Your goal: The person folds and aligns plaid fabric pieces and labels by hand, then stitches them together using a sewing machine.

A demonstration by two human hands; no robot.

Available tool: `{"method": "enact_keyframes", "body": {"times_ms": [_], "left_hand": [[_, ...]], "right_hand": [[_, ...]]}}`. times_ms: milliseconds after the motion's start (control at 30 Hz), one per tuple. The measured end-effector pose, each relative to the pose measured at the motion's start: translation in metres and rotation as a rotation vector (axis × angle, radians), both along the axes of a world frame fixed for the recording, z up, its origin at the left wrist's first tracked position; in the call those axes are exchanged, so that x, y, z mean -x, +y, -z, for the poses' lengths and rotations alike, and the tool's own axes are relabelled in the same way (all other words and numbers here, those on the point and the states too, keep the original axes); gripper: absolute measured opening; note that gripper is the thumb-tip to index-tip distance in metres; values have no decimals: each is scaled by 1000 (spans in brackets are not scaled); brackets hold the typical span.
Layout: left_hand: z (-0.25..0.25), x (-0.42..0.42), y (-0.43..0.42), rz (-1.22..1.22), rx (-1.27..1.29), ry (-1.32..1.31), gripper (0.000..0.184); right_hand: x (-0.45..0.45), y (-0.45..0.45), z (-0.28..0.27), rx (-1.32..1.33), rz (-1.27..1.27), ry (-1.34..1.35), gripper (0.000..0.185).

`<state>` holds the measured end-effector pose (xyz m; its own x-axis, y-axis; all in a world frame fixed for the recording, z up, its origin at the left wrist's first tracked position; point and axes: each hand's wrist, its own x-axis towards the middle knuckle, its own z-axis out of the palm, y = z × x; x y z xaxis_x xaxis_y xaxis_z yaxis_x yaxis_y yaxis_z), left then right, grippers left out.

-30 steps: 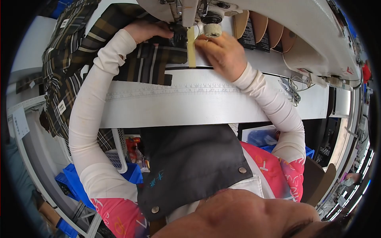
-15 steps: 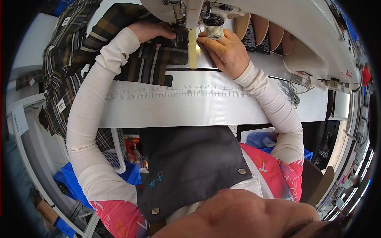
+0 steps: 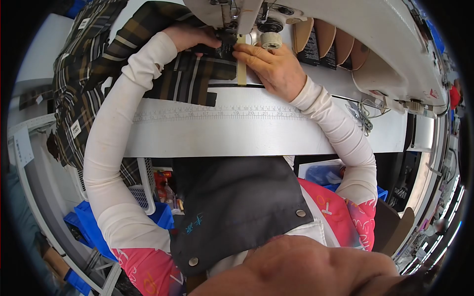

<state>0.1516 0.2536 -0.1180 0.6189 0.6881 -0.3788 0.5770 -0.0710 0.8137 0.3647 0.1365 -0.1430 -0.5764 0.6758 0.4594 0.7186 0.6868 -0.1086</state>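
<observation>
At the sewing machine (image 3: 345, 34), my left hand (image 3: 192, 38) pinches the dark plaid fabric (image 3: 185, 79) and a small black label (image 3: 225, 49) just left of the needle area. The fabric trails off to the left. My right hand (image 3: 274, 66) lies beside the yellow tape strip (image 3: 241, 69), its fingertips at the right edge of the black label. Whether those fingertips grip the label is too small to tell. The needle's tip is hidden.
Curved brown dividers (image 3: 323, 42) with black labels between them stand under the machine arm. Small snips (image 3: 361, 117) lie at the right. A ruler scale (image 3: 222, 114) runs along the table's front. A white basket (image 3: 145, 185) and blue bins (image 3: 96, 229) are below left.
My right hand's fingers have moved left across the yellow strip to the label. My left hand has shifted slightly right, and the fabric edge has moved a little with it.
</observation>
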Motion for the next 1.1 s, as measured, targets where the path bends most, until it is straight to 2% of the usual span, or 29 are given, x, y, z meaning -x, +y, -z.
{"method": "enact_keyframes", "body": {"times_ms": [100, 200, 267, 333, 367, 433, 500, 567, 700, 833, 1033, 1067, 1100], "left_hand": [[4, 1, 1, -9, -11, -16, 44], [-1, -1, -2, 116, -298, 277, 43], [17, 31, -9, 405, -981, 402, 44], [6, 45, -32, 282, -1176, 392, 37], [-11, 44, -52, 20, -1018, 320, 32], [-25, 43, -99, -25, -1116, 488, 28], [-26, 32, -114, -70, -1358, 472, 28], [-18, 22, -121, -117, -1739, 250, 30], [-15, 9, -117, -206, -1692, 263, 37], [-12, 4, -111, -148, -1639, 321, 35], [-5, 5, -94, 20, -1577, 168, 20], [-4, 5, -90, -20, -1499, 111, 11], [-4, 5, -86, -49, -1416, 56, 10]], "right_hand": [[3, -1, -2, -5, -9, -21, 34], [5, -2, -5, 37, 7, -37, 33], [5, -2, -6, 40, 13, -43, 32], [6, -4, -7, 40, 19, -36, 32], [6, -4, -8, 40, 23, -31, 32], [5, -4, -8, 37, 17, -44, 32], [5, -4, -8, 36, 16, -44, 32], [6, -4, -7, 35, 18, -30, 32], [5, -3, -5, 11, 10, -25, 32], [4, -3, -5, 16, 5, -24, 31], [4, -3, -6, 16, 4, -17, 30], [4, -3, -6, 8, 6, -16, 30], [4, -2, -6, -1, -1, -15, 31]]}}
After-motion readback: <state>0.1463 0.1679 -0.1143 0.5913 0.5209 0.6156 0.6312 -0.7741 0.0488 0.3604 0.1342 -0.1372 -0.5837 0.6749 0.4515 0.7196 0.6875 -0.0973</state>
